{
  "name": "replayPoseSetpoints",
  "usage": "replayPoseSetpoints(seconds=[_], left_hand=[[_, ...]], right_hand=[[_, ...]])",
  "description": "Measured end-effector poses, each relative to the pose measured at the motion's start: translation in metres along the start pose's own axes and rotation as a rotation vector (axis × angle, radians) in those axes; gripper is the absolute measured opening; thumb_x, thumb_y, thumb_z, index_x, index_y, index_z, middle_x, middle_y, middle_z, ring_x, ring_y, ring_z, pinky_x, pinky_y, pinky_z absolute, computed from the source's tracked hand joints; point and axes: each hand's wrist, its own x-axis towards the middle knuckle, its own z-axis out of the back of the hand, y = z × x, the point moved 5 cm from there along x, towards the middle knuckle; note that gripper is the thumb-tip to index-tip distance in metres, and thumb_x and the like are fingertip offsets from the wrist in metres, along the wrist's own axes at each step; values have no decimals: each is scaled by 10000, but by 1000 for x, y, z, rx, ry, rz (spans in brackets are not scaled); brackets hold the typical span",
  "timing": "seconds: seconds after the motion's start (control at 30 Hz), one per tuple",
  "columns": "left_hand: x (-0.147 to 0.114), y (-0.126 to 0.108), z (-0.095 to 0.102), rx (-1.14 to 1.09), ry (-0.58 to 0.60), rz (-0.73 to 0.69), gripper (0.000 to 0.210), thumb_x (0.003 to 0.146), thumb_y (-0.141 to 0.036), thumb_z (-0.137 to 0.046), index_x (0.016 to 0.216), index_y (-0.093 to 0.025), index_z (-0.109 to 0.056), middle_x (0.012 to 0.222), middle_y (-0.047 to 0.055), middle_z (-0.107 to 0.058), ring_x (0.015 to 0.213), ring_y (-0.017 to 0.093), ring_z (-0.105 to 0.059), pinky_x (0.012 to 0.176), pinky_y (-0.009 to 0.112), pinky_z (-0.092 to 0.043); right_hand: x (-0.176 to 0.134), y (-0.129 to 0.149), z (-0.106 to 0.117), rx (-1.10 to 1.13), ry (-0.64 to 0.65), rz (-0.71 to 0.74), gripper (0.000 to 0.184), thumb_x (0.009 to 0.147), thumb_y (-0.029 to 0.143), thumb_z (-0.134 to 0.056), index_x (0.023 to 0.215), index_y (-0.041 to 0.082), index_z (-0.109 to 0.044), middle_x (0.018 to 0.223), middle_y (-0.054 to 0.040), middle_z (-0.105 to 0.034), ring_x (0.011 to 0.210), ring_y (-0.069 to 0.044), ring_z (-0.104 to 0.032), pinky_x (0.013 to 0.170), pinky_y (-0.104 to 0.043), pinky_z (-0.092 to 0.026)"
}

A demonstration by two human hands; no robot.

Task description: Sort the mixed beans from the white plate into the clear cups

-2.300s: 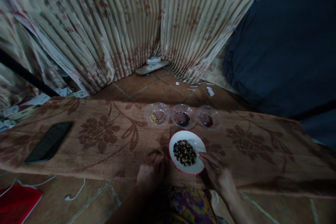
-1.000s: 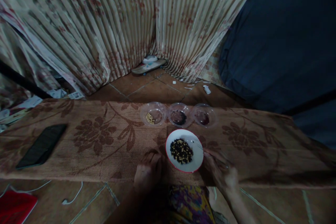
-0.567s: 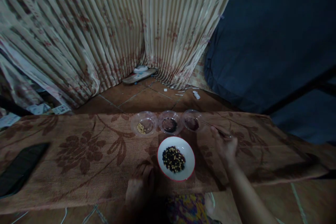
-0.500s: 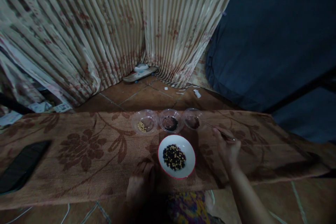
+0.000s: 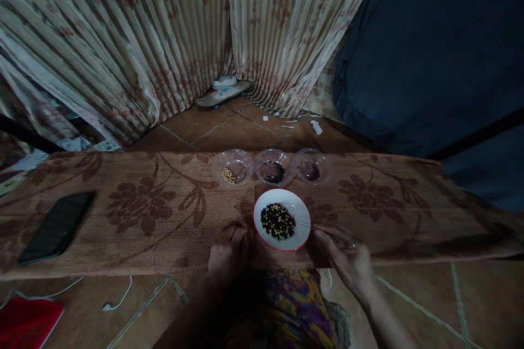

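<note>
My right hand (image 5: 350, 262) is closed on a pair of thin metal tweezers (image 5: 305, 224). Their tips reach over the right side of a white bowl (image 5: 297, 207) with a red rim, apart from the mixed black and pale yellow beans (image 5: 277, 221) in it. Left of the bowl, my left hand (image 5: 228, 255) rests on the cloth with its fingers curled in, and no object shows in it. Behind the bowl, three clear plastic cups stand in a row: the left cup (image 5: 244, 158) has pale yellow beans, the middle cup (image 5: 264, 155) black ones, the right cup (image 5: 323, 159) dark reddish ones.
A brown flowered cloth (image 5: 164, 240) covers the narrow table. At its left end lies a dark phone (image 5: 57, 227). Beyond it are striped curtains (image 5: 172, 38), a skateboard (image 5: 223, 94) on the tiled floor and a dark blue cloth (image 5: 429, 54). A red item (image 5: 30, 322) is at lower left.
My right hand has brought the tweezers from beside the right cup down and left to the bowl. My left hand stays beside the bowl. The whole view has shifted slightly.
</note>
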Motion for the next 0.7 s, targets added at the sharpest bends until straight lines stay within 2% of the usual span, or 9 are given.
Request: replayPoseSetpoints(seconds=[0.27,0.7], left_hand=[[0,1,-2,-14,13,9,167,938,-224,-440,851,-213,-583,808,30,-619,774,155,-589,681,257,-461],[-1,1,-2,-20,14,18,123,933,-214,-470,867,-217,-574,834,27,-630,797,165,-583,711,274,-457]], right_hand=[[-8,3,-7,-66,43,52,214,897,385,-580,926,231,-726,981,-74,-711,956,-226,-656,833,-350,-524],[-8,0,-9,-120,45,53,261,904,427,-552,922,233,-726,974,-75,-722,943,-235,-668,814,-359,-539]])
